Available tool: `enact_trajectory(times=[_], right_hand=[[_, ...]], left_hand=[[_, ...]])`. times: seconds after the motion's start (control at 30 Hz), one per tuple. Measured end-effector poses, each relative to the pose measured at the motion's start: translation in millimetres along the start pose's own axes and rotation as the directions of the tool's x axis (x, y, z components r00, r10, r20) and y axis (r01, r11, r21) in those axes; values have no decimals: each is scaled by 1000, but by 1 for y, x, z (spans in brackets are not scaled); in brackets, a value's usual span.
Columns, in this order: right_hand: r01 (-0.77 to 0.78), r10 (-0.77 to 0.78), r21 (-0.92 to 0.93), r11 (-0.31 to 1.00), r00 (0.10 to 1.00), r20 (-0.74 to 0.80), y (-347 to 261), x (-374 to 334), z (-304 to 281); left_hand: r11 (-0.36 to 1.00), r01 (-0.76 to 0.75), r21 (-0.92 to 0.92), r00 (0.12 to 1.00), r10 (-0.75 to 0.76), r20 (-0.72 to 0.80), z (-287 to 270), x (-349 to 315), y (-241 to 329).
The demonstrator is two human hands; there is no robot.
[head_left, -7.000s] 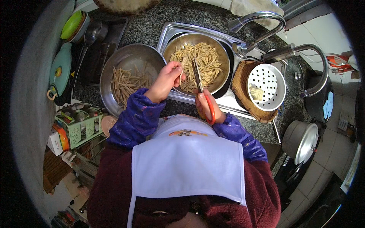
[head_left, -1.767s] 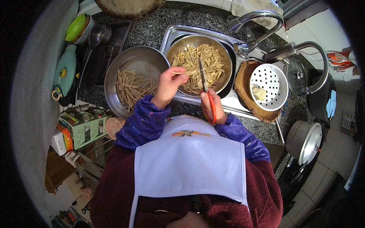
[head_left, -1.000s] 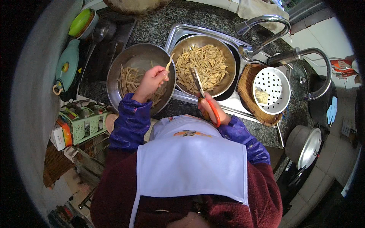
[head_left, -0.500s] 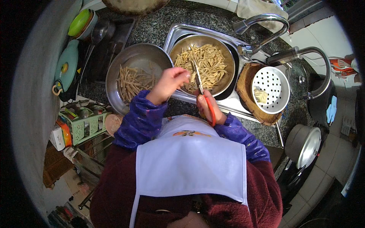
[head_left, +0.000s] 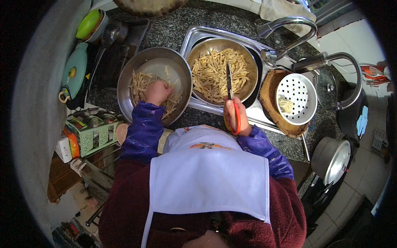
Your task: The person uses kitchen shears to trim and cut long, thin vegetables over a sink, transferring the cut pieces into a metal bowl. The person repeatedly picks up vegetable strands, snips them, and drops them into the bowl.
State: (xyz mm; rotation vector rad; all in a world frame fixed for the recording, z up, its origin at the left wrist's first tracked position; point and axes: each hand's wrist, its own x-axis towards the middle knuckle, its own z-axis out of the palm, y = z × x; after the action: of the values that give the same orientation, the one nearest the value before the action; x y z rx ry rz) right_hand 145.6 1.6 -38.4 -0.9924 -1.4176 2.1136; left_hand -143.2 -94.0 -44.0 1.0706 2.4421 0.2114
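Observation:
My left hand (head_left: pixel 158 92) is down in a wide steel pan (head_left: pixel 124 68), its fingers curled closed among thin, dried tan strips (head_left: pixel 141 81). Whatever those fingers hold is hidden. In my right hand (head_left: pixel 242 120) is a pair of scissors (head_left: pixel 236 118) with red-orange handles and dark blades. The blades point away from me over a steel bowl (head_left: pixel 250 62) and look closed. This bowl, set on the sink, is heaped with paler, plumper yellowish strips (head_left: pixel 209 68).
Right of the bowl, a white perforated basket (head_left: pixel 304 93) with a pale lump rests on a woven tray (head_left: pixel 269 93). Two curved faucets (head_left: pixel 289 45) reach in at the right. A lidded pot (head_left: pixel 331 159) stands lower right. Left are a stove (head_left: pixel 120 62) and green rack (head_left: pixel 97 136).
My left hand has moved left and down, from beside the bowl into the pan, and strips there are spread differently. My right hand and the scissors have shifted slightly right; the blades stand more upright.

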Motion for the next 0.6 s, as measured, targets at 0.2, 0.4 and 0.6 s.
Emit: enact_trajectory(times=[0.2, 0.4, 0.6], right_hand=[[-53, 50, 22, 998, 991, 124, -3, -4, 1], [-30, 32, -17, 999, 989, 145, -5, -4, 5], [-38, 44, -37, 999, 984, 170, -2, -4, 3]], left_hand=[[895, -146, -421, 989, 116, -97, 21, 17, -19], [993, -87, -78, 991, 94, 93, 4, 2, -9], [957, -208, -203, 978, 199, -62, 23, 1, -18]])
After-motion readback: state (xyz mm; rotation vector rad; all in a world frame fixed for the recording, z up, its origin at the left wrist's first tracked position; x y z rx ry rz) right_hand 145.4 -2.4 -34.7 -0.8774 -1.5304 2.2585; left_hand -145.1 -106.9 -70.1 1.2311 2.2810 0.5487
